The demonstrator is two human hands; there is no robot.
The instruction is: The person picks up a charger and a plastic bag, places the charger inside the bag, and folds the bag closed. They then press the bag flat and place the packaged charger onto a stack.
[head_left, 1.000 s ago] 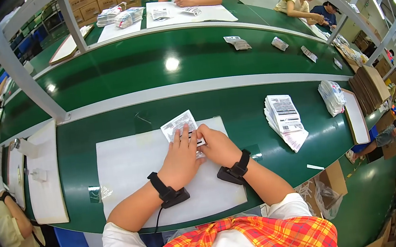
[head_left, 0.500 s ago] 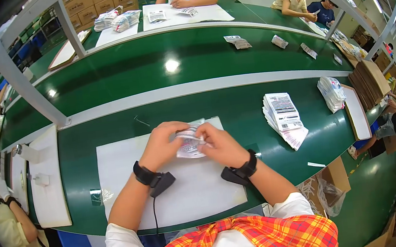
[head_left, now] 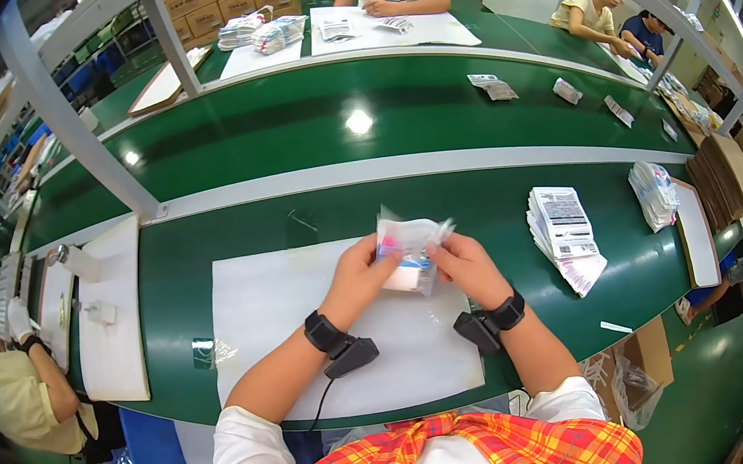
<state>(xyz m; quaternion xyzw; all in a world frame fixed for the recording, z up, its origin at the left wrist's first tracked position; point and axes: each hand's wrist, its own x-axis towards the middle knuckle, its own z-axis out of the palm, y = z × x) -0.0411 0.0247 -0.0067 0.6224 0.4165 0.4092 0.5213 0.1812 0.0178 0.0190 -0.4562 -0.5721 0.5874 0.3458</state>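
Note:
Both hands grip a small clear plastic packet (head_left: 411,244) with white, pink and blue showing on it. My left hand (head_left: 361,277) is closed on its left edge. On the packet's right side, my right hand (head_left: 471,268) pinches it with thumb and fingers. They hold it just over the far part of a white work sheet (head_left: 310,334) on the green table. To the right lies a fanned stack of white printed packets (head_left: 565,230). Dark straps with black modules sit on both my wrists.
A bundle of packets (head_left: 654,193) stands at the right, beside a white tray (head_left: 695,232). Beyond a metal rail (head_left: 419,164), several packets lie on a green belt (head_left: 264,129). Metal posts (head_left: 81,129) rise at left. Below right is an open carton (head_left: 648,355). Co-workers sit around.
The packet has been turned upright and spread, so its white, pink and blue face shows. My hands have moved apart to its two sides. The whole view has shifted slightly.

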